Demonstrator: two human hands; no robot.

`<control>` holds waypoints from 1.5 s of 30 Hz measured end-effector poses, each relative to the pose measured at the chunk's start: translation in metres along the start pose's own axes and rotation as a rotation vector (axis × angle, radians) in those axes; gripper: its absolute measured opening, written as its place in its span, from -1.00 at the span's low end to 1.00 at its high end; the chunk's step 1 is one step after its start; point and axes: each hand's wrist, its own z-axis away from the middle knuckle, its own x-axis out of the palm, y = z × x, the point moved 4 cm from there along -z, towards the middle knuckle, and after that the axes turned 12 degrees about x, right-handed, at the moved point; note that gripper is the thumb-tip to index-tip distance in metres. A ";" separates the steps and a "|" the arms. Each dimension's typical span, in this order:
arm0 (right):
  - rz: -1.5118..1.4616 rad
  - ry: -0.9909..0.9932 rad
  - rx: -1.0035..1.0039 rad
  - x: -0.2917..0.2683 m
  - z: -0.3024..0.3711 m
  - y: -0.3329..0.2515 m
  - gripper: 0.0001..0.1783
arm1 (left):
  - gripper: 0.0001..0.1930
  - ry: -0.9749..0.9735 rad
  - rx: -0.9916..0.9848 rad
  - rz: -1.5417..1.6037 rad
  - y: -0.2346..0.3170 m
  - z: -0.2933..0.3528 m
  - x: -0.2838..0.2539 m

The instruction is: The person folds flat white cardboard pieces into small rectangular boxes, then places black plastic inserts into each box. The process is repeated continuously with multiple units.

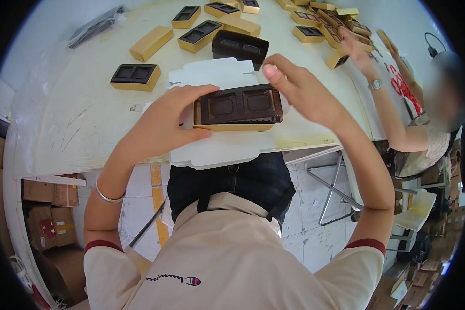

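Note:
A gold box (232, 126) lies in front of me on a stack of flat white card blanks (217, 150). A dark brown plastic tray with two square recesses (241, 105) sits a little askew in its top. My left hand (175, 111) holds the box's left end, thumb along the near side and fingers over the far side. Just past the tray's far right corner is my right hand (299, 85), fingers loosely bent and apparently holding nothing. Behind the blanks stand more brown plastic trays (240, 46), nested together.
Several gold boxes with dark trays (135, 76) are scattered over the far part of the table (77, 129). A pile of gold boxes (330, 23) stands at the far right, by a co-worker's hand (359, 54). Clear plastic wrapping (95, 26) lies far left.

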 end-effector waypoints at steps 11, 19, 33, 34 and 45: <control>0.249 -0.006 -0.395 0.008 0.020 0.003 -0.52 | -0.16 -0.074 0.005 -0.014 0.002 -0.013 0.004; 0.609 0.191 -0.813 0.018 0.040 -0.010 -0.51 | -0.14 -0.154 0.019 0.044 -0.003 -0.016 0.001; 0.008 -0.194 -0.412 0.030 0.021 0.009 -0.71 | -0.29 -0.085 0.188 -0.482 0.020 -0.011 0.020; -0.015 -0.196 -0.347 0.027 0.017 0.009 -0.71 | -0.30 -0.086 0.199 -0.479 0.023 -0.012 0.020; -0.058 0.008 -0.220 0.053 0.037 -0.003 -0.61 | -0.36 -0.146 0.083 -0.169 0.021 -0.014 0.013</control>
